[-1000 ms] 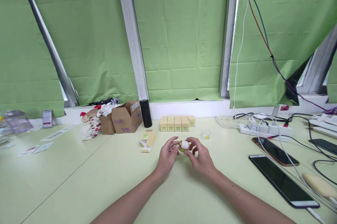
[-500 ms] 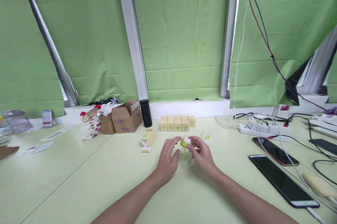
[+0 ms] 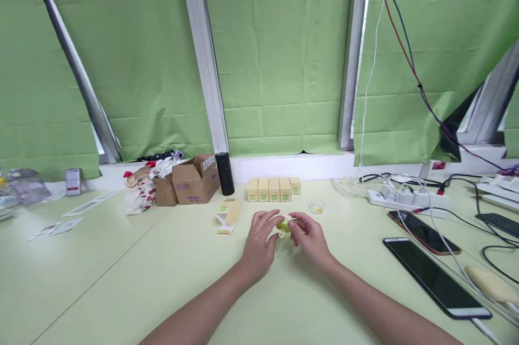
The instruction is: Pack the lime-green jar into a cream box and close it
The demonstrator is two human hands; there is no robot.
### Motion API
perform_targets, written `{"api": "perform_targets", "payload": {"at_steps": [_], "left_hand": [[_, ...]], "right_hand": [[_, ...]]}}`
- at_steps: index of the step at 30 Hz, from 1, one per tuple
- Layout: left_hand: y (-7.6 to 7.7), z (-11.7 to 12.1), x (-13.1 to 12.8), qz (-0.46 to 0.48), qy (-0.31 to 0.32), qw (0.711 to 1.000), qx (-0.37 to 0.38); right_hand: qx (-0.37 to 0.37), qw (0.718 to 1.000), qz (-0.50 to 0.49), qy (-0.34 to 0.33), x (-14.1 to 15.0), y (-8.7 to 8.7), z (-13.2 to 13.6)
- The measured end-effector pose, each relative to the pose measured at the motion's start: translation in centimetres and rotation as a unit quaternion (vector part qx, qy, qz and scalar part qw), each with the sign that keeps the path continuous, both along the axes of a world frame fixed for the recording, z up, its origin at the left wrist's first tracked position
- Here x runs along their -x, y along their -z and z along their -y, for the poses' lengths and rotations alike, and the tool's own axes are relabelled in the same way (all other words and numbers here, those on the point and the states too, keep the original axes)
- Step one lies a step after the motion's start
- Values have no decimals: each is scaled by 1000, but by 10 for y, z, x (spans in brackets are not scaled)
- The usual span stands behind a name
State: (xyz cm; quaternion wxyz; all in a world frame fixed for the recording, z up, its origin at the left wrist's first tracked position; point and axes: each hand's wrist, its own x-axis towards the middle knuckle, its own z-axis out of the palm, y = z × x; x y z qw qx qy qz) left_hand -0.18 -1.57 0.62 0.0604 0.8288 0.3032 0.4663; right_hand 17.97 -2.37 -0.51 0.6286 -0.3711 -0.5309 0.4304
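Between the hands, at twelve o'clock, sits a small green item, pinched by the right hand; the left hand curls beside its yellow loop, its hold unclear. The step looks like close handling; the next move probably calls for light, steady fingertips. An opened carton lies towards ten o'clock.

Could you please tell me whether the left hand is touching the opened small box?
Apart: the head view shows a strip of tabletop between the left hand and the opened small box.
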Motion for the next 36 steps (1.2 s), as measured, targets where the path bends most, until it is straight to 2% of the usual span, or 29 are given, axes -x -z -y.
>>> {"api": "perform_targets", "payload": {"at_steps": [11,16,23,30,36], "left_hand": [[-2,0,1,-27,-26,999,-39],[-2,-1,0,-24,-38,998,-41],[-5,0,-1,-18,-42,999,-23],[-6,0,-3,20,-57,997,43],[-2,-7,-4,98,-65,984,137]], "right_hand": [[25,1000,-16,-6,4,-8,5],[9,1000,-12,-10,0,-9,5],[6,1000,16,3,-7,-1,-4],[-23,977,139,162,-31,16,-31],[-13,930,217,296,-68,25,-55]]}}
